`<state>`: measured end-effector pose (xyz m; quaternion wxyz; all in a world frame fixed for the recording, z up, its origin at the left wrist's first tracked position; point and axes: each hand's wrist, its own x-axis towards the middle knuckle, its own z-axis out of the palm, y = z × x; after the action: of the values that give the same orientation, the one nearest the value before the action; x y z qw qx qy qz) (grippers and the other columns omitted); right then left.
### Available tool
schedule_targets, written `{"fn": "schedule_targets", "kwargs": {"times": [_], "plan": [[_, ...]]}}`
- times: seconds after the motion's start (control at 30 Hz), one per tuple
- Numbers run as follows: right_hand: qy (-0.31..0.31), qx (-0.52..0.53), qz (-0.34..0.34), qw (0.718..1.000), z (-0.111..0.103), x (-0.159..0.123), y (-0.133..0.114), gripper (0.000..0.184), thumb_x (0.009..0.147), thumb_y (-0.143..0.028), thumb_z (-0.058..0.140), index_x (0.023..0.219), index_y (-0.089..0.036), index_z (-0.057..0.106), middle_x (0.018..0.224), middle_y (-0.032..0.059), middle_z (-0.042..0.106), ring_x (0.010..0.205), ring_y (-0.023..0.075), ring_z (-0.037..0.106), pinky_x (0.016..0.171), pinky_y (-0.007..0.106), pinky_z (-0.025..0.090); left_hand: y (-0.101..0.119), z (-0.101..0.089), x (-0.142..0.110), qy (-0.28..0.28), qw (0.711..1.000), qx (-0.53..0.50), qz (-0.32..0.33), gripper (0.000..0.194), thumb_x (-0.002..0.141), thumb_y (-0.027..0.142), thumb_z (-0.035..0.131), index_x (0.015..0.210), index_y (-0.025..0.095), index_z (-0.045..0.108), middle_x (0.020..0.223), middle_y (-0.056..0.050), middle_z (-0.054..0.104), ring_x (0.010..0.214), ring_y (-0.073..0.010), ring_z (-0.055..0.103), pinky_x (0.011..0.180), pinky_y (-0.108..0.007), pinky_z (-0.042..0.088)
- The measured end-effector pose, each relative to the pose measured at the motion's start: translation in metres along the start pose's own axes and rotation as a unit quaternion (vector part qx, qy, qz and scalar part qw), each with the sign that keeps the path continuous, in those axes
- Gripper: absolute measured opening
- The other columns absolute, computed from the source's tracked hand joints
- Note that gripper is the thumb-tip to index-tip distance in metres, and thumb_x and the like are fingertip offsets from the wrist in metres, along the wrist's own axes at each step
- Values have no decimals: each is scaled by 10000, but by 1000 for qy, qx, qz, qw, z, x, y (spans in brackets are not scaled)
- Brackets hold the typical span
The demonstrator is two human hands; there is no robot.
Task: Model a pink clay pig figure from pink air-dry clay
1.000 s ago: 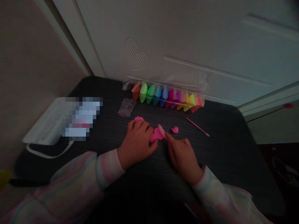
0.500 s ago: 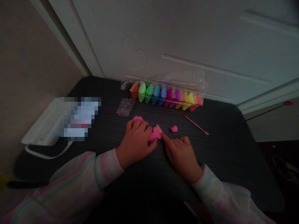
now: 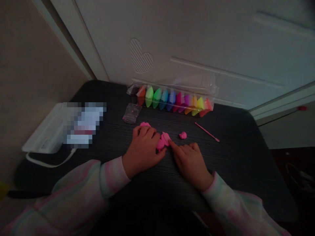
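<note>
On the dark table, my left hand (image 3: 143, 147) is closed over a lump of pink modelling clay (image 3: 160, 144), which sticks out past its thumb and fingers. More pink shows beyond the knuckles. A thin, flat piece of the same clay (image 3: 166, 137) rests against the lump's right side. The index fingertip of my right hand (image 3: 189, 160) presses the edge of this flat piece, with its other fingers curled in and the thumb hidden. A small pink clay ball (image 3: 182, 135) lies just beyond the right hand. Further right is a thin pink modelling tool (image 3: 207, 132).
A clear pack of coloured clay packets (image 3: 172, 100) stands along the back of the table (image 3: 236, 157), against a white panel. In front of it lies a crumpled clear wrapper (image 3: 132, 113). At left are a white box (image 3: 45, 131), a blurred-out device (image 3: 86, 124) and a white cable (image 3: 52, 165).
The flat clay piece stood up beside my right index finger earlier; now it leans flatter against the lump. Both hands have barely moved.
</note>
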<state>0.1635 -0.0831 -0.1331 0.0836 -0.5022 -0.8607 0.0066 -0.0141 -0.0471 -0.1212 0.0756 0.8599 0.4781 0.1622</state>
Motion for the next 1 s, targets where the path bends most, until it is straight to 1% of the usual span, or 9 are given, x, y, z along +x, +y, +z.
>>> {"fn": "schedule_targets", "kwargs": {"times": [0.13, 0.17, 0.23, 0.33, 0.53, 0.6, 0.73, 0.83, 1.0], "plan": [[82, 137, 69, 985, -2, -4, 7, 334, 877, -165, 338, 1197, -135, 427, 974, 97, 629, 766, 158, 564, 682, 304, 387, 0, -1, 0, -4, 1000, -17, 2, 245, 737, 329, 508, 877, 148, 596, 953, -106, 586, 959, -275, 464, 862, -468, 304], [105, 169, 93, 976, -3, -5, 10, 322, 876, -176, 343, 1187, -147, 420, 992, 99, 621, 791, 163, 569, 690, 306, 408, 0, -2, 1, -9, 1000, -26, 7, 241, 733, 317, 511, 885, 150, 596, 954, -99, 584, 962, -270, 461, 871, -464, 299], [124, 207, 133, 961, -7, -6, 15, 276, 874, -203, 362, 1137, -168, 440, 917, 77, 627, 782, 167, 575, 686, 310, 428, -1, -3, 1, -27, 998, -42, 25, 233, 725, 300, 515, 891, 158, 597, 954, -85, 577, 966, -260, 454, 885, -454, 291], [112, 183, 149, 965, -13, -7, 21, 192, 860, -213, 400, 1015, -171, 505, 816, 51, 629, 744, 170, 568, 672, 312, 420, -3, -5, 2, -47, 996, -44, 60, 219, 720, 272, 512, 889, 166, 603, 972, -77, 568, 977, -255, 443, 900, -446, 278], [58, 125, 98, 986, -13, -7, 21, 144, 827, -150, 429, 885, -156, 561, 822, 58, 638, 734, 182, 553, 681, 326, 393, -8, -4, 4, -49, 994, -26, 90, 269, 733, 265, 503, 965, 164, 594, 1029, -91, 569, 1022, -268, 434, 935, -469, 253], [47, 121, 104, 986, -10, -7, 20, 154, 823, -135, 426, 892, -148, 563, 828, 63, 636, 743, 184, 553, 689, 325, 400, -9, -4, 4, -48, 994, -23, 93, 282, 738, 276, 499, 981, 164, 590, 1053, -97, 566, 1039, -274, 430, 950, -483, 238], [63, 118, 132, 982, -7, -7, 21, 167, 818, -122, 426, 921, -140, 557, 859, 71, 631, 767, 179, 560, 697, 307, 422, -10, -6, 3, -49, 994, -18, 101, 317, 717, 278, 511, 1003, 163, 585, 1103, -103, 549, 1067, -279, 419, 977, -495, 208], [57, 112, 117, 985, -6, -8, 22, 204, 826, -121, 406, 956, -143, 561, 899, 74, 630, 800, 181, 561, 711, 314, 426, -12, -8, 4, -60, 991, -19, 114, 361, 700, 298, 531, 1028, 155, 577, 1121, -107, 539, 1078, -281, 411, 980, -492, 211], [14, 80, 89, 993, -6, -8, 21, 291, 831, -127, 397, 1065, -152, 570, 974, 85, 624, 831, 203, 551, 720, 344, 419, -24, -13, 7, -82, 986, -32, 145, 370, 734, 336, 536, 1063, 170, 565, 1147, -91, 536, 1094, -272, 399, 952, -475, 245]]}}
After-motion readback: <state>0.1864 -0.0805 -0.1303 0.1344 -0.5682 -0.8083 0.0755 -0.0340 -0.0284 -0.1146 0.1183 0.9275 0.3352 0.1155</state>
